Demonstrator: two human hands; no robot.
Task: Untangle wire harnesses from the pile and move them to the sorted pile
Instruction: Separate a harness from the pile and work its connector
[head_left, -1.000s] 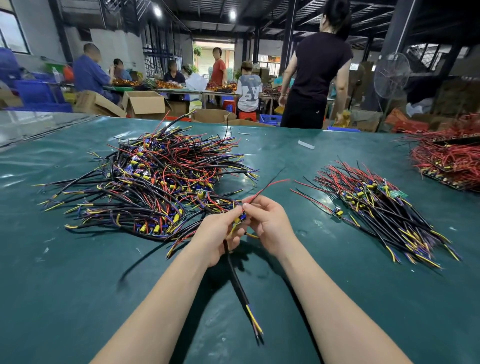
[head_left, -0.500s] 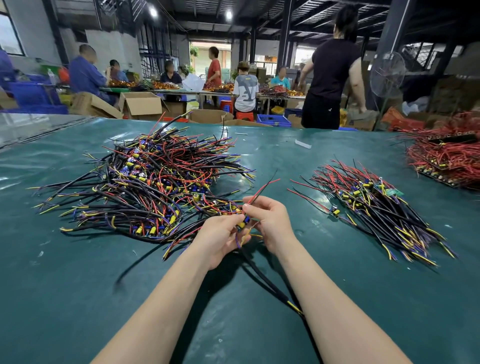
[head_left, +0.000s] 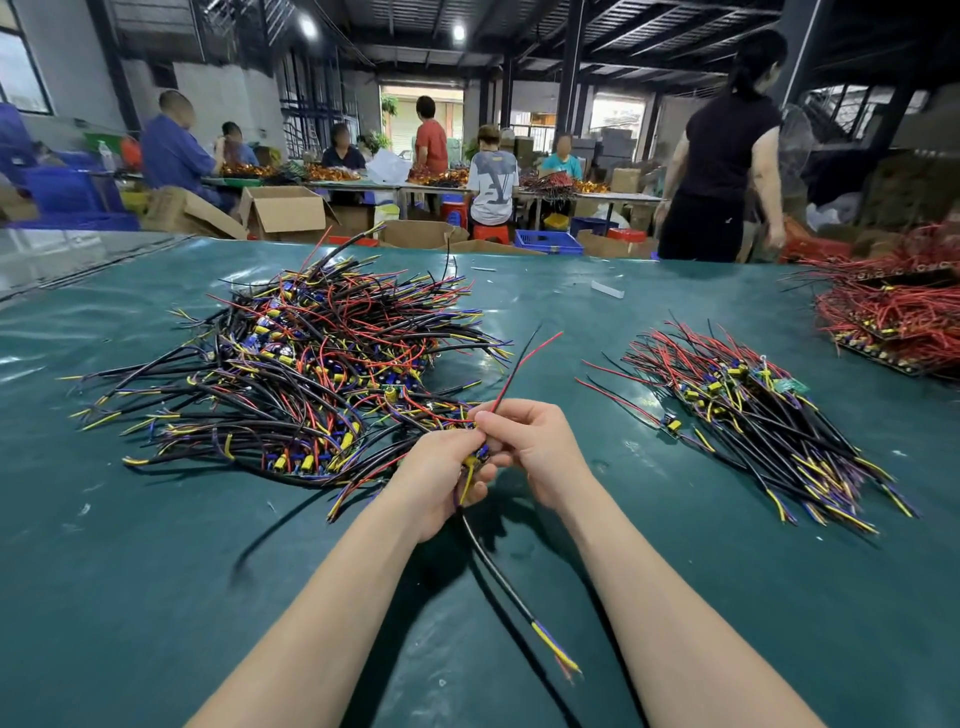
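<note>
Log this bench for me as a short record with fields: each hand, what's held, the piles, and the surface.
left hand: grips the wire harness at its middle
right hand: pinches the harness's red and black leads, which point up and away
harness tail: black cable trails toward the camera
tangled pile: left of the hands
sorted pile: right of the hands, wires roughly aligned
red wire pile: far right
table: green mat

Factory assembly hall: workers (head_left: 337, 153) seated at long benches (head_left: 587, 196), cardboard boxes (head_left: 283, 210), wire piles (head_left: 311, 358), steel-beamed ceiling (head_left: 519, 31).
</note>
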